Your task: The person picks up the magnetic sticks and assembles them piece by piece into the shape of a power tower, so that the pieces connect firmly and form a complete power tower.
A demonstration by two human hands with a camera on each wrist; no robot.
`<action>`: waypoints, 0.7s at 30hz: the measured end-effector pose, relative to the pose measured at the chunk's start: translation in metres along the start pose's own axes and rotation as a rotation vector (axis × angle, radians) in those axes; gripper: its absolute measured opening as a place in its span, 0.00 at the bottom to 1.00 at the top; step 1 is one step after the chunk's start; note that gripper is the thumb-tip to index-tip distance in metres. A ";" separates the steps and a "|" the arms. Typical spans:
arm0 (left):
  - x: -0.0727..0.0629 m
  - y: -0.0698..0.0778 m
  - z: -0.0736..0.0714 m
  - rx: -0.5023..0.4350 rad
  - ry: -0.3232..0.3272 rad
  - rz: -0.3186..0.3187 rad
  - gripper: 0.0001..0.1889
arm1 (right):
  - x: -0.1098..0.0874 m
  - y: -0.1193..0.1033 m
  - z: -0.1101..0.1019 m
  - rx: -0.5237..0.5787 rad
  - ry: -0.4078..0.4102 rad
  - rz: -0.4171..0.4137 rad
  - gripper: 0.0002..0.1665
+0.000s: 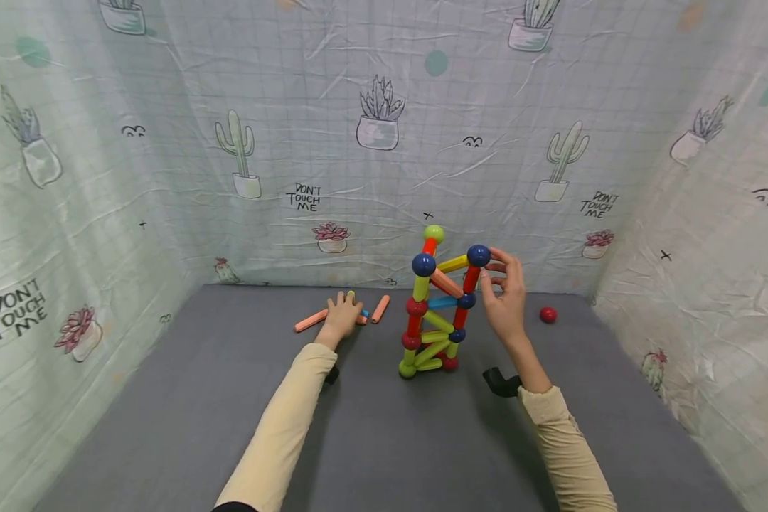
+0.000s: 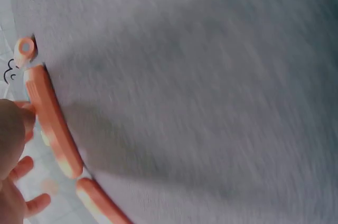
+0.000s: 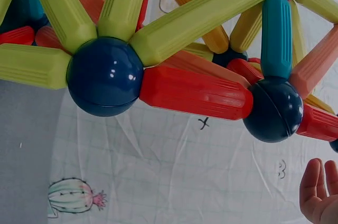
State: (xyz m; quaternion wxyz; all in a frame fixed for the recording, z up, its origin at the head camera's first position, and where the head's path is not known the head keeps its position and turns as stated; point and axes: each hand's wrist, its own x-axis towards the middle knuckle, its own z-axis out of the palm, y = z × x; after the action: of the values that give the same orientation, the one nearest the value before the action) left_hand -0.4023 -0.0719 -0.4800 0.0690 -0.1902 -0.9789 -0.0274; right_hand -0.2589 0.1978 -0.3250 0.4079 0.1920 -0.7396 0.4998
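Observation:
A tower of magnetic sticks and balls (image 1: 414,325) stands upright in the head view, with lime, red, yellow, blue and orange sticks. My right hand (image 1: 505,295) is at its upper right, fingers bent loosely beside the top blue ball (image 1: 478,255); contact is hard to tell. In the right wrist view that hand (image 3: 320,192) shows at the lower right corner. My left hand (image 1: 342,317) reaches down over loose sticks, fingers spread. In the left wrist view its fingertips are by an orange stick (image 2: 54,123), without a visible grip. Another orange stick (image 1: 311,321) lies to its left.
A separate orange stick (image 1: 380,308) lies between my left hand and the tower. Right of my right hand a red ball (image 1: 547,314) sits on the grey table (image 1: 371,441). A patterned curtain (image 1: 281,85) hangs behind and at both sides.

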 end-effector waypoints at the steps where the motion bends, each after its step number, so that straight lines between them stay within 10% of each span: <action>1: -0.004 -0.001 -0.003 0.024 0.008 0.027 0.19 | 0.000 -0.001 0.000 0.003 -0.001 0.008 0.21; 16: -0.033 -0.006 -0.017 0.238 -0.136 0.257 0.21 | 0.000 0.000 -0.004 -0.005 -0.038 0.022 0.22; 21: -0.040 -0.010 -0.016 0.252 -0.053 0.306 0.18 | 0.001 0.001 -0.004 -0.015 -0.058 0.026 0.22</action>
State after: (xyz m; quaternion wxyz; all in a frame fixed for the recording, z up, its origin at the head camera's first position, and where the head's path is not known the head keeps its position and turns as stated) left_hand -0.3674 -0.0973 -0.4702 0.0698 -0.3274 -0.9357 0.1110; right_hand -0.2586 0.2019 -0.3243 0.3810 0.1936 -0.7573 0.4938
